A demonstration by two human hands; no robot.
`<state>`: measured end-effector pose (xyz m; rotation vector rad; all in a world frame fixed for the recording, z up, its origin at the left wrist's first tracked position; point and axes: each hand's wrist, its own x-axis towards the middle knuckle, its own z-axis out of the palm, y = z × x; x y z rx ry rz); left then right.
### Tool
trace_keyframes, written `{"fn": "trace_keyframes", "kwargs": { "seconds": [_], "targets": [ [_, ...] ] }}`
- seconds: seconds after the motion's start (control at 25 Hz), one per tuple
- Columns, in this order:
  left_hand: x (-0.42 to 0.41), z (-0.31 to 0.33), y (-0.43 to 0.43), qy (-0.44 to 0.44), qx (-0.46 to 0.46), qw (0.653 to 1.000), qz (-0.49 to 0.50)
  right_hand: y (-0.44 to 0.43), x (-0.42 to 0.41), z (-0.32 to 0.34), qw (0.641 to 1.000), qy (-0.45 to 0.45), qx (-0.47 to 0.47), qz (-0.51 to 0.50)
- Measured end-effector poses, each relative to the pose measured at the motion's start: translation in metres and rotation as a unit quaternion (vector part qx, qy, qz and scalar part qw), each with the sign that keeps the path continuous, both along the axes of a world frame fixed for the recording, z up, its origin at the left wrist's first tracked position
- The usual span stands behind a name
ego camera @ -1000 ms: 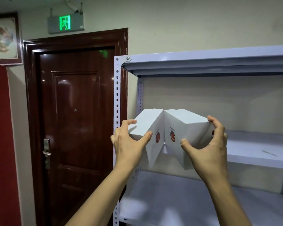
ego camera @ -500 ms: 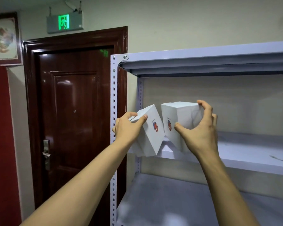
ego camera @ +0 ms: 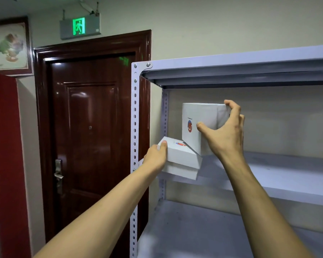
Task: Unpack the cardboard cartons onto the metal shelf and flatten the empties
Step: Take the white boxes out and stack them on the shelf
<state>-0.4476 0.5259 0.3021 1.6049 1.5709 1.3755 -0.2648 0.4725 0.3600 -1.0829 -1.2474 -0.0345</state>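
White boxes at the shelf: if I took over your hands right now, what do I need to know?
Left hand grips the tilted box at the metal shelf's left front corner.
Right hand grips the upright box beside it, seemingly touching it.
Done: both boxes are at the shelf, neither released.
Left: set them down, let go; cartons are out of view.
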Motion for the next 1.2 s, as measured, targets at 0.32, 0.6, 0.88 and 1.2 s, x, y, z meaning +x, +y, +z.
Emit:
{"fn": "trace_keyframes", "kwargs": {
  "seconds": [0.32, 0.6, 0.88, 1.2],
  "targets": [
    [0.002, -0.011, -0.003, 0.063, 0.113, 0.991, -0.034, 0.021, -0.007, -0.001, 0.995, 0.093, -0.022, 0.008],
    [0.011, -0.011, -0.035, 0.072, 0.169, 0.979, -0.087, 0.028, -0.007, -0.003, 0.988, 0.138, -0.064, 0.014],
    [0.004, -0.010, -0.028, 0.023, 0.177, 0.982, -0.060, 0.026, -0.011, -0.033, 0.993, 0.071, -0.089, -0.016],
    [-0.009, -0.018, -0.023, -0.001, 0.194, 0.979, -0.055, 0.027, -0.002, -0.072, 0.994, 0.047, -0.095, 0.041]
  ]
}}
